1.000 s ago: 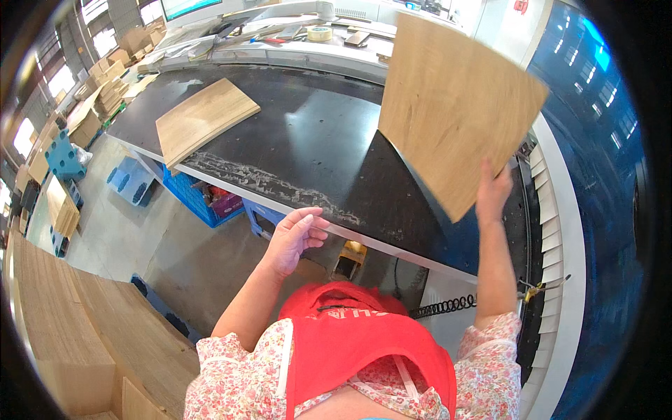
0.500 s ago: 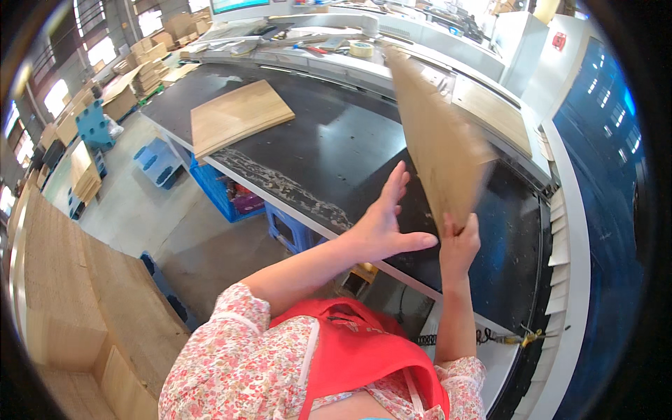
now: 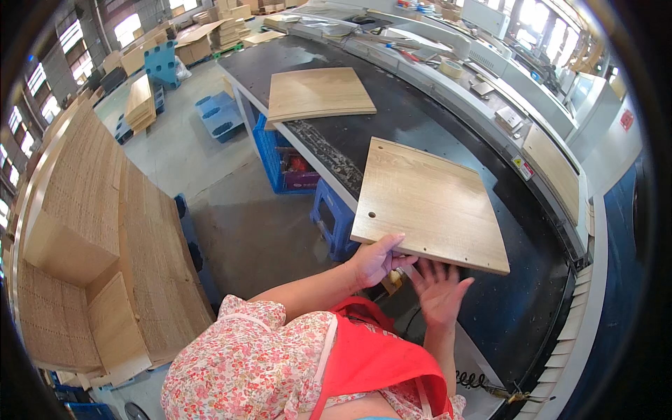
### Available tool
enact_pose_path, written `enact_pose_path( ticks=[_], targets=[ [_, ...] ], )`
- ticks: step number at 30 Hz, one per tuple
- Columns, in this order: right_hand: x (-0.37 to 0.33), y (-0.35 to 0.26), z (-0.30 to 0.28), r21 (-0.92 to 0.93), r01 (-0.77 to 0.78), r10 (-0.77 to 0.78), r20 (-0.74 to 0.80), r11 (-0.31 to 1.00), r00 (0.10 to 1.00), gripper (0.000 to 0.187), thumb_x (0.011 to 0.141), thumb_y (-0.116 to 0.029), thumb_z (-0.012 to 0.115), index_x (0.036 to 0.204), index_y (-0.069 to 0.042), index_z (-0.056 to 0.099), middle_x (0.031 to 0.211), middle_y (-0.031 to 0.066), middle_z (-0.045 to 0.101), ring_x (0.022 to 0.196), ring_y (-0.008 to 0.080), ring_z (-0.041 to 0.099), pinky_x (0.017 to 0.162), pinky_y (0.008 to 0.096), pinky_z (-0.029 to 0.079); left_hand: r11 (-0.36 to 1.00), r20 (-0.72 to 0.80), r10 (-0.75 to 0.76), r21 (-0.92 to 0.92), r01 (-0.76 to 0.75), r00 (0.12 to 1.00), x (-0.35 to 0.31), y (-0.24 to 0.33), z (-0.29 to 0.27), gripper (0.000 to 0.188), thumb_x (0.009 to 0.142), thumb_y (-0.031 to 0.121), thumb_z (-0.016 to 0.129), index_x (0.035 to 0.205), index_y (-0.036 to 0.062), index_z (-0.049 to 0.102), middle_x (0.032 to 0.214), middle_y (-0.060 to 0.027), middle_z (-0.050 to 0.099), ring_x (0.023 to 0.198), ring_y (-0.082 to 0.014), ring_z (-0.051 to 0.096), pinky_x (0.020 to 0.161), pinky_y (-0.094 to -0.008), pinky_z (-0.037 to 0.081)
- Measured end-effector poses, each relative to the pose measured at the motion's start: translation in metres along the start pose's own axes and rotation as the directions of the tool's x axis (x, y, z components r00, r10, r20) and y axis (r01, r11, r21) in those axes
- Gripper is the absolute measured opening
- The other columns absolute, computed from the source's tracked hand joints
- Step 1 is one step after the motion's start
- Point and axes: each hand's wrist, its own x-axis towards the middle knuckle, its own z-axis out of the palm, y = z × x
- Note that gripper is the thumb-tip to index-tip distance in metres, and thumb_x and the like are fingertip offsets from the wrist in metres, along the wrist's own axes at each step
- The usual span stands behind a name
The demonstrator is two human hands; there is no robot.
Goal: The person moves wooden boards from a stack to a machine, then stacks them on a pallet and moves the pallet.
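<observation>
A light wood-grain panel (image 3: 430, 196) lies face up over the black table (image 3: 521, 308), with a round hole near its left corner and small holes along its near edge. My left hand (image 3: 378, 262) grips that near edge, thumb on top and fingers underneath. Just in front of the same edge, my right hand (image 3: 441, 290) is open with its fingers spread, the fingertips partly under the panel; I cannot tell if they touch it. Farther off to the left, a small stack of similar panels (image 3: 318, 91) rests on the table.
A blue stool (image 3: 334, 218) and a blue crate (image 3: 276, 161) stand under the table's left edge. Tall stacks of boards (image 3: 143, 245) rise at my left. A roll of tape (image 3: 450, 68) sits on the machine ledge behind. A coiled hose (image 3: 470, 379) hangs near my right forearm.
The panel has gone from upright in my right hand to lying flat, face up. My left hand has taken hold of its near edge, and my right hand has let go. The view has turned.
</observation>
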Motion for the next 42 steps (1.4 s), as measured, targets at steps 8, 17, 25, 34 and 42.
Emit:
enact_pose_path(
  ticks=[8,17,25,34,42],
  targets=[
    [0.032,-0.054,0.023,-0.278,0.325,-0.409,-0.341,0.904,0.846,0.054,0.084,-0.021,0.056,0.131,-0.001,0.038,0.124,0.0152,0.049,0.111,0.0265,0.051,0.092,0.0424,0.044,0.995,0.101,-0.045,-0.079,0.053,0.994,-0.022,-0.009,-0.004,0.041,0.093,0.031,0.049,0.125,0.0051,0.045,0.121,-0.0125,0.055,0.107,-0.0240,0.057,0.087,-0.0361,0.050],
    [0.026,-0.079,0.136,-0.924,0.383,-0.610,0.299,0.008,0.734,0.041,0.090,-0.021,0.058,0.113,0.011,0.047,0.109,0.0202,0.056,0.098,0.0244,0.055,0.087,0.0357,0.043,0.866,0.340,-0.346,-0.242,0.437,0.874,0.014,-0.054,0.005,0.083,0.081,0.075,0.029,0.120,0.0057,0.053,0.104,-0.0139,0.064,0.095,-0.0269,0.062,0.082,-0.0359,0.049],
    [0.041,-0.100,0.082,-0.782,0.481,-0.691,0.090,0.397,0.717,0.049,0.085,-0.027,0.056,0.117,0.010,0.051,0.114,0.0193,0.055,0.103,0.0273,0.055,0.088,0.0379,0.045,0.954,0.268,-0.049,-0.273,0.124,0.962,0.000,-0.036,0.017,0.054,0.089,0.049,0.050,0.129,0.0124,0.043,0.122,-0.0085,0.055,0.103,-0.0259,0.060,0.081,-0.0361,0.051],
    [0.083,0.040,0.114,-0.505,-0.046,0.101,0.081,0.862,0.992,0.044,0.088,-0.027,0.053,0.119,0.004,0.048,0.110,0.0145,0.058,0.096,0.0220,0.057,0.078,0.0328,0.048,0.754,-0.225,0.619,-0.099,-0.650,0.752,-0.153,0.030,-0.021,0.037,0.091,0.026,0.052,0.123,0.0071,0.049,0.117,-0.0088,0.059,0.104,-0.0211,0.058,0.085,-0.0358,0.051],
    [0.090,0.157,0.113,-0.813,-0.341,0.842,0.301,0.472,0.447,0.032,0.093,-0.015,0.050,0.124,-0.005,0.046,0.104,0.0156,0.063,0.080,0.0199,0.065,0.066,0.0284,0.052,0.256,-0.611,0.792,0.350,-0.901,-0.012,-0.305,-0.007,-0.063,0.027,0.090,0.017,0.052,0.115,0.0059,0.052,0.109,-0.0079,0.060,0.093,-0.0197,0.061,0.077,-0.0347,0.054]
  ],
)
